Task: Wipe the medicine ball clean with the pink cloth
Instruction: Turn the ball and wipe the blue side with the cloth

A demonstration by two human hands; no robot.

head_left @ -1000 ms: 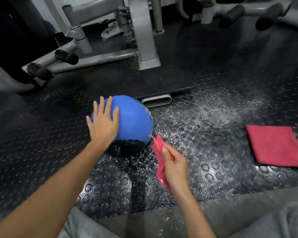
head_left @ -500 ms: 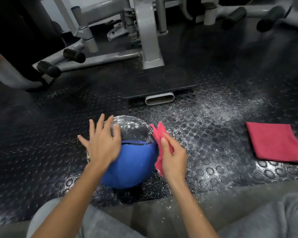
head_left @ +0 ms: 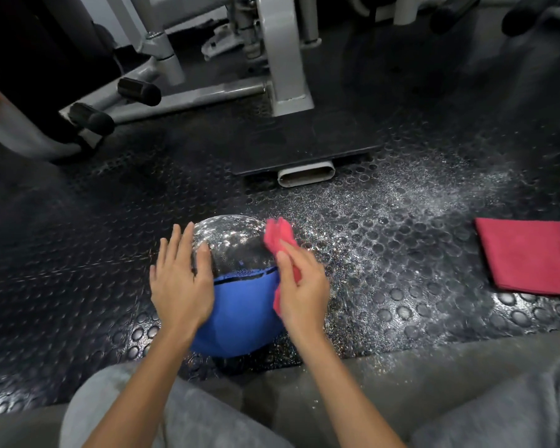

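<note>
The medicine ball (head_left: 240,305) sits on the studded black floor just in front of my knees; its near half is blue and its far half is black and speckled with white powder. My left hand (head_left: 181,279) lies flat against the ball's left side with fingers straight. My right hand (head_left: 299,286) presses the pink cloth (head_left: 278,236) against the ball's right side, the cloth bunched under the palm with one end sticking out past the fingertips.
A second folded pink cloth (head_left: 527,257) lies on the floor at the right. White powder is scattered over the floor (head_left: 385,221) right of the ball. A grey gym machine frame (head_left: 285,59) with a black footplate (head_left: 307,147) stands beyond. My grey-trousered legs fill the bottom.
The ball rolled toward me, turning its powdered black half to the far top. My right hand brought the pink cloth onto the ball's right side and slid it slightly up.
</note>
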